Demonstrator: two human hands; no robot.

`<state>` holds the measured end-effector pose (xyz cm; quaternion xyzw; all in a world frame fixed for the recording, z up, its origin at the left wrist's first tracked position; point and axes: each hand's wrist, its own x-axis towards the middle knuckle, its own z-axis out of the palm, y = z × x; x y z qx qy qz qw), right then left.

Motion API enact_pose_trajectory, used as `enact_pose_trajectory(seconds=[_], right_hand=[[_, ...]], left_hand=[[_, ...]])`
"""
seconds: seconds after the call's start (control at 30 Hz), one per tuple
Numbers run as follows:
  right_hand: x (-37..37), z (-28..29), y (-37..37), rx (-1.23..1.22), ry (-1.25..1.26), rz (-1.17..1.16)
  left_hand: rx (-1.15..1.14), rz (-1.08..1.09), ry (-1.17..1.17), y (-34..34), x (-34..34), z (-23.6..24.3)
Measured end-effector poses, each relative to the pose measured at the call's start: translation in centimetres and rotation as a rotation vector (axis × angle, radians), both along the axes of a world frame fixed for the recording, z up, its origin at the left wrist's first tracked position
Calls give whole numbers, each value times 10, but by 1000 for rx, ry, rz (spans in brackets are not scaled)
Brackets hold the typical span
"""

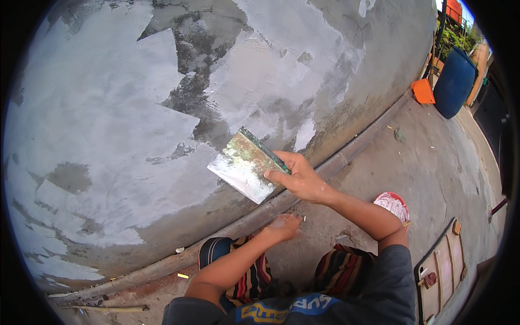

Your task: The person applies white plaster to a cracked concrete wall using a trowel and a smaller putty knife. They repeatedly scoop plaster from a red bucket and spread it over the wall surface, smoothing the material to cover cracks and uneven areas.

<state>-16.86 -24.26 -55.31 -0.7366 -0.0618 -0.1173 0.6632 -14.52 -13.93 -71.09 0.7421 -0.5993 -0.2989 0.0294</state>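
Observation:
My right hand (306, 181) grips a flat rectangular putty spreader (244, 168), thumb on its face and fingers behind. Its dark edge lies along my fingers, and white paste coats the lower part of the blade. The spreader is in front of a grey wall (379, 59); whether it touches the surface I cannot tell. Patches of white putty (108, 108) cover much of that wall, with dark bare areas between them. Low by my knee, my left hand (284, 226) is closed with its fingers curled; what they hold, if anything, is hidden.
A pipe-like ledge (346, 154) runs along the wall's foot. Right of my arm stands a red-rimmed bucket (392, 203) with white paste inside. A framed board (441, 265) lies at the lower right. Farther off are a blue barrel (455, 81) and an orange dustpan-like piece (423, 91).

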Motion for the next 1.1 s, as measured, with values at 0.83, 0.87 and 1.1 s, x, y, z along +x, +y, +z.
enact_pose_trajectory(seconds=[0.83, 0.87, 1.1], right_hand=[[57, 64, -61, -554, -746, -1258], [63, 61, -54, -547, -750, -1290], [87, 66, 8, -634, -842, -1337]], left_hand=[[-22, -75, -8, -13, -9, 5], [-45, -76, -4, -13, -7, 3], [-191, -89, 116, -16, -4, -10]])
